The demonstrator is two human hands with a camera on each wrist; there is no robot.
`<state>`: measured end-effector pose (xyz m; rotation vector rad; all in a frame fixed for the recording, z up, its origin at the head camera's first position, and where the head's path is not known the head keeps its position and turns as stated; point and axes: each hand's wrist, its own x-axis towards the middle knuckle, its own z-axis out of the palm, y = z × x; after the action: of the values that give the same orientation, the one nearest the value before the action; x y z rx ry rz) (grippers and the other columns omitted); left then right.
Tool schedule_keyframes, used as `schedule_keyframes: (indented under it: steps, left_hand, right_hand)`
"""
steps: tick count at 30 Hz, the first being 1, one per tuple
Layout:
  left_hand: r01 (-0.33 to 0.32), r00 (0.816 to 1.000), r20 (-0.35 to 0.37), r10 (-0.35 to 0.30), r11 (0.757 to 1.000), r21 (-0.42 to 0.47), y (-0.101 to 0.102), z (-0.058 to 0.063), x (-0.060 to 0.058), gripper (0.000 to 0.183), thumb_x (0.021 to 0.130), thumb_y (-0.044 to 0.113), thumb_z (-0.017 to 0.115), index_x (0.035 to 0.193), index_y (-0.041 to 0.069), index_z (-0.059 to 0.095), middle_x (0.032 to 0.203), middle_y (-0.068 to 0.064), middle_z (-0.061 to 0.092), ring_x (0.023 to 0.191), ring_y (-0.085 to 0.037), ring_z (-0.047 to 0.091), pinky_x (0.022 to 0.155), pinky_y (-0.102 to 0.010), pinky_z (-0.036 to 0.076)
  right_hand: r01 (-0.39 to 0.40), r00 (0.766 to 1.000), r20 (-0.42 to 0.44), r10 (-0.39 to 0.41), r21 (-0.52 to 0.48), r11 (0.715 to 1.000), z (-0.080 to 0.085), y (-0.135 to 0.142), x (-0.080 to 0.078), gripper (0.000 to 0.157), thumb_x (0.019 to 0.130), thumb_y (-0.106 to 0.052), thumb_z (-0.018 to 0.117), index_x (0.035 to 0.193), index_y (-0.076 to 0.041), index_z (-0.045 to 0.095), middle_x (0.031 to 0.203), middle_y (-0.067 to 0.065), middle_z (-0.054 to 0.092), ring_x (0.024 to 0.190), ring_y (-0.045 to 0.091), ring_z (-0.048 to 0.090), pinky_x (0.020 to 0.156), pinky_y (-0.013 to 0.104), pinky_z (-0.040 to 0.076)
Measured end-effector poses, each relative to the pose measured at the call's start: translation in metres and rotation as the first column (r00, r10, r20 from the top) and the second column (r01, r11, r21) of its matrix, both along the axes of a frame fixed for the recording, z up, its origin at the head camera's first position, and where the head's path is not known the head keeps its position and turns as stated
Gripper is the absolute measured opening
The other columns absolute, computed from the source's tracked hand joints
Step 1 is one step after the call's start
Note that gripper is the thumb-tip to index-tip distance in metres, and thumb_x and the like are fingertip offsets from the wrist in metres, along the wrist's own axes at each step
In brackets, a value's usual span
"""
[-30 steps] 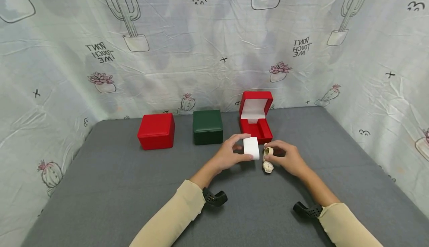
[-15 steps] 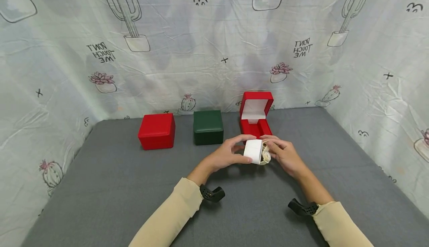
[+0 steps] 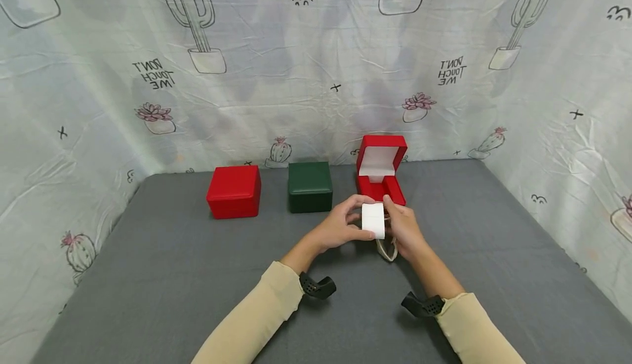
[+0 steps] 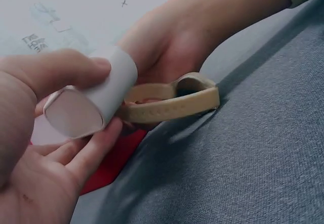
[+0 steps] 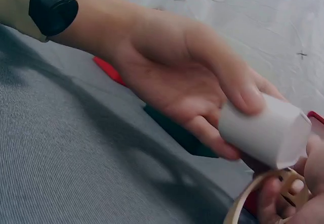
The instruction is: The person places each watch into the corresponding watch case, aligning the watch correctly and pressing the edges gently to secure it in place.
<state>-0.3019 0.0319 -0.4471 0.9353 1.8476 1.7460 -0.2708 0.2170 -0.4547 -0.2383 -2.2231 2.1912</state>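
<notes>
My left hand (image 3: pixel 340 224) holds a white watch cushion (image 3: pixel 373 220) between thumb and fingers, above the table. It is a short, rounded block with a flat end, shown closely in the left wrist view. My right hand (image 3: pixel 408 232) grips a wristwatch by its strap, right beside the cushion's right end. The cream strap (image 4: pixel 169 110) makes a loop that hangs below the right fingers, with small holes along it. In the left wrist view the watch case (image 4: pixel 195 81) sits at the loop's far end, its dial turned away. The right fingertips are mostly hidden behind the cushion in the head view.
Just behind the hands stands an open red watch box (image 3: pixel 362 186) with a white-lined lid. A closed green box (image 3: pixel 310 186) and a closed red box (image 3: pixel 234 191) stand to its left on the grey table (image 3: pixel 148 276). A cactus-print cloth (image 3: pixel 276 79) hangs behind.
The right hand has moved left to the cushion with the watch and turned, so the strap loop hangs down and the dial no longer shows. The left hand keeps the cushion nearly in place.
</notes>
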Motion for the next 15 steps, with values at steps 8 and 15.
schedule_keyframes:
  steps: [8,15]
  left_hand:
    - [-0.024,0.998,-0.064,0.02,0.997,-0.071,0.001,0.003,0.001,0.064,0.081,0.004,0.075,0.136,0.019,0.045,0.133,-0.005,0.047,0.112,-0.021,0.055,0.083,-0.029,0.056]
    - [0.12,0.976,-0.166,-0.141,0.984,-0.128,-0.011,0.008,-0.006,0.062,0.08,0.0,0.073,0.133,0.017,0.045,0.135,-0.005,0.044,0.122,-0.025,0.049,0.082,-0.029,0.056]
  right_hand:
    - [0.018,1.0,0.018,-0.019,0.055,0.998,0.005,-0.006,-0.001,0.054,0.103,-0.043,0.037,0.127,0.002,0.054,0.091,-0.008,0.061,0.084,0.01,0.059,0.072,0.022,0.054]
    - [-0.135,0.991,0.007,0.135,0.076,0.988,0.014,-0.004,0.001,0.059,0.102,-0.05,0.029,0.129,-0.002,0.051,0.107,-0.003,0.059,0.095,0.012,0.06,0.081,0.024,0.053]
